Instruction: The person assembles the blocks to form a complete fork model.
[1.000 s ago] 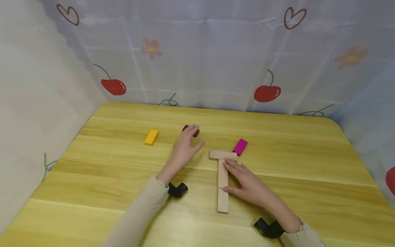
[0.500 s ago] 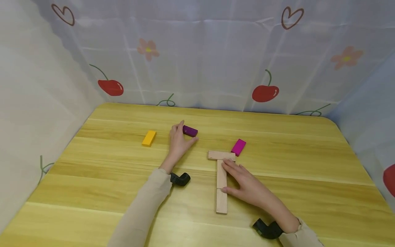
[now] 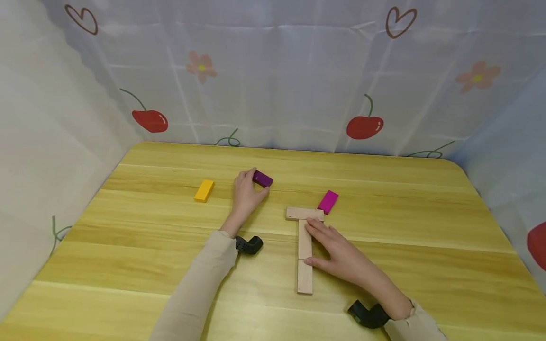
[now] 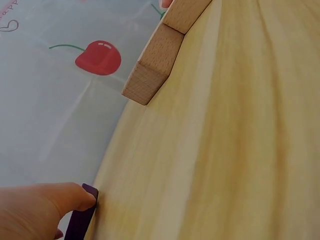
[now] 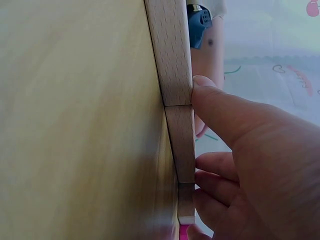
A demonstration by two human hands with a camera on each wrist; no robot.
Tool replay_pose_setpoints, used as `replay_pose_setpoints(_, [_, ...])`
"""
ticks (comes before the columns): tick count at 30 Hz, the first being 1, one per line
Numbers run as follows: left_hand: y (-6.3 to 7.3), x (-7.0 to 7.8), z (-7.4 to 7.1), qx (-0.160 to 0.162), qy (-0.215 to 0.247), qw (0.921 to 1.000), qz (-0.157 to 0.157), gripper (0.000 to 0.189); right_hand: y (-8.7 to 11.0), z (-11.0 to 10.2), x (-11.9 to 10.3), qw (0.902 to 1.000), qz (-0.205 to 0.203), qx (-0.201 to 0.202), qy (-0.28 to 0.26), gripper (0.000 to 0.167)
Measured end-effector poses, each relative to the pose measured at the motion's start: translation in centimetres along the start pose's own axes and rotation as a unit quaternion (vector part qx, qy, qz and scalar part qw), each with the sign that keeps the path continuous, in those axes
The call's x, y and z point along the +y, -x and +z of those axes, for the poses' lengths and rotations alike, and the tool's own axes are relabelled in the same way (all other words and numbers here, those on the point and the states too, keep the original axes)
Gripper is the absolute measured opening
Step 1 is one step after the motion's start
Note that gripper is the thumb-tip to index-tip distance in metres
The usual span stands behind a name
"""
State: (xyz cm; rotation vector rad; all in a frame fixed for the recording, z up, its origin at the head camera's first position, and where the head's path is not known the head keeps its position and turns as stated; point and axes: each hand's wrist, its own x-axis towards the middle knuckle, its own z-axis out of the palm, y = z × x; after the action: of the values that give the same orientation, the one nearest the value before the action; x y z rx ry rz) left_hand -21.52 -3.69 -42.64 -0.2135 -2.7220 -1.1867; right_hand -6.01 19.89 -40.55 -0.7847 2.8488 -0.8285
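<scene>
A purple block [image 3: 263, 179] lies toward the back of the table. My left hand [image 3: 246, 193] pinches it between thumb and fingers, and the thumb shows against its end in the left wrist view. Three plain wooden blocks form a T: a crosspiece [image 3: 298, 214] at the top, with an upper stem block [image 3: 304, 241] and a lower stem block [image 3: 304, 279] end to end below it. Along the right side of the T rests my right hand [image 3: 345, 258], fingers extended. Its thumb touches near the stem's joint and its fingertips reach the crosspiece.
Just behind the crosspiece's right end lies a magenta block [image 3: 328, 202]. A yellow block [image 3: 204, 191] is to the left of my left hand. Black wrist devices [image 3: 369, 314] hang beside both wrists. A printed curtain [image 3: 273, 85] borders the table's back edge.
My left hand has moved slightly left from over the purple block, and its thumb and fingers have closed on that block. The right hand has stayed at the wooden T.
</scene>
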Motion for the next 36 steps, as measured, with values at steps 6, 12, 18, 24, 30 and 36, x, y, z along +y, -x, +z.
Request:
replay_pose_setpoints(6, [-0.4,-0.2,0.3,-0.008,-0.007,0.9998,0.015,0.068,0.1,0.0,0.0,1.0000,-0.001,0.001,0.000,0.077])
replay_pose_setpoints(12, [-1.0,-0.2,0.6,-0.067,0.028,0.9967,0.037,0.073,0.1,-0.1,-0.1,1.0000,0.000,0.000,-0.003,0.077])
replay_pose_setpoints(18, [-1.0,0.4,0.8,-0.136,0.071,0.9860,0.066,0.070,0.2,-0.1,-0.2,1.0000,0.000,-0.003,-0.003,0.077])
replay_pose_setpoints(24, [-0.8,1.4,1.3,-0.210,0.111,0.9670,0.092,0.068,0.1,-0.1,-0.1,1.0000,0.001,-0.006,-0.005,0.077])
replay_pose_setpoints(30, [-1.0,2.0,1.9,-0.261,0.108,0.9501,0.133,0.068,0.1,-0.1,0.0,1.0000,-0.001,-0.006,-0.005,0.077])
replay_pose_setpoints(36, [-1.3,2.4,1.9,-0.297,0.106,0.9362,0.155,0.066,0.1,-0.1,0.0,1.0000,-0.001,-0.005,-0.004,0.077])
